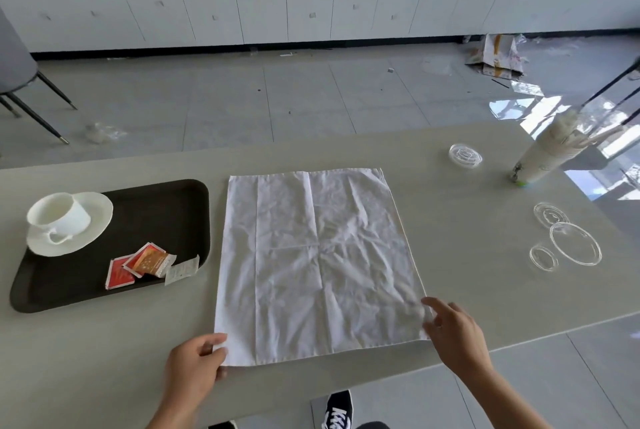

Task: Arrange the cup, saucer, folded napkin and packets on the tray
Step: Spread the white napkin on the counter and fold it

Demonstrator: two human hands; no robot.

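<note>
A white cloth napkin lies spread flat and creased on the grey table. My left hand pinches its near left corner. My right hand rests with fingers apart at its near right corner, touching the edge. To the left sits a dark brown tray. On the tray's far left a white cup lies tipped on a white saucer. Red, orange and white packets lie in a loose pile at the tray's near right.
Several clear plastic lids lie on the table's right side, another lid farther back. A stack of paper cups stands at the far right. A chair stands on the floor at left. The table's near edge runs just below my hands.
</note>
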